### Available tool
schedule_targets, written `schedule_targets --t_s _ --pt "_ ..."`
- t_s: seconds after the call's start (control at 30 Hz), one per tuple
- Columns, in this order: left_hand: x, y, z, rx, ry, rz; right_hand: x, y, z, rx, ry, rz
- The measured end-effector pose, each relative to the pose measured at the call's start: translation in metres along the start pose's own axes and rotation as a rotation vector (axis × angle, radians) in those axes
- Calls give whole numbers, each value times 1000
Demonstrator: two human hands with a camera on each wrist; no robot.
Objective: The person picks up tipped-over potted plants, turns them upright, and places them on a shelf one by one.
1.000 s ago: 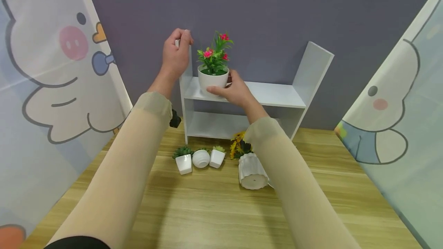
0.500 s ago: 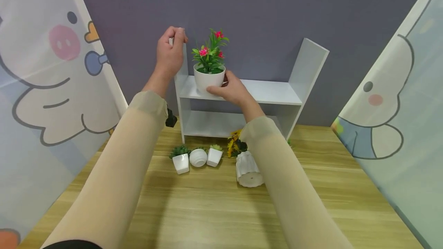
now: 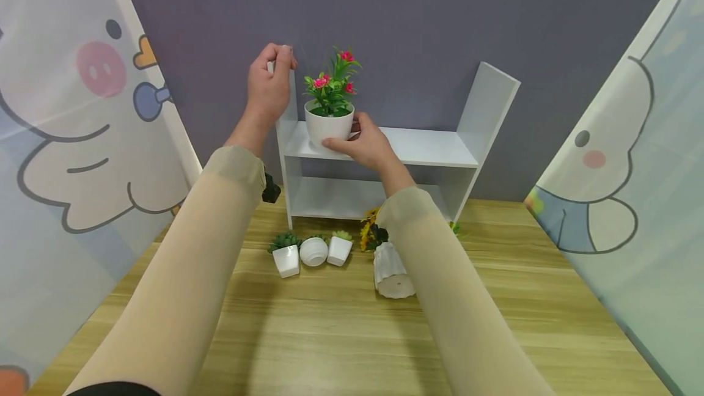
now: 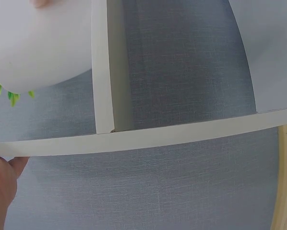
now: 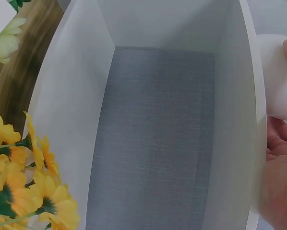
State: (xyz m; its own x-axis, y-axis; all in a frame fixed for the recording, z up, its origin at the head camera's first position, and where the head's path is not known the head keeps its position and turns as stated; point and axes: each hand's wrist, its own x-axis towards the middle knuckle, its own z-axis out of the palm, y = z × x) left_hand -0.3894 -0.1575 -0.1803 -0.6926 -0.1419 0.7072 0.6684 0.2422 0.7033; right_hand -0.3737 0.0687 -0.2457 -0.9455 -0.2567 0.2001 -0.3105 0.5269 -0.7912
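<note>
A: Far left?

B: Pale curtain, printed with a pink-snouted cartoon animal. Next, the person's left hand, raised, fingers curled over the top of the left side panel of a white shelf. A firm grip there.

A: Below that hand, a little right?

B: On the wooden table, in front of the shelf: a square pot with dark green leaves, a round pot, then a second square pot with paler leaves. All three tipped over in a row.

A: And the flower pot?

B: Above that row, upright, at the left end of the upper board. White and round, with green leaves and pink blooms. Whether its base touches the board cannot be told.

A: The right hand?

B: On the flower pot's right side, gripping it; thumb across the front.

A: Farther right?

B: Low down, a ribbed vase on its side, yellow flowers at its mouth, partly hidden by the right sleeve. Then the right side panel, and last a second curtain, also cartoon-printed.

A: Behind?

B: Dark grey wall.
</note>
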Motion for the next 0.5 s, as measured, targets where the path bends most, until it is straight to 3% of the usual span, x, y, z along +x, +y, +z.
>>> schedule_targets --t_s 0.5 --pt "1 -1 -2 -10 4 2 0 -4 7 -42 27 -6"
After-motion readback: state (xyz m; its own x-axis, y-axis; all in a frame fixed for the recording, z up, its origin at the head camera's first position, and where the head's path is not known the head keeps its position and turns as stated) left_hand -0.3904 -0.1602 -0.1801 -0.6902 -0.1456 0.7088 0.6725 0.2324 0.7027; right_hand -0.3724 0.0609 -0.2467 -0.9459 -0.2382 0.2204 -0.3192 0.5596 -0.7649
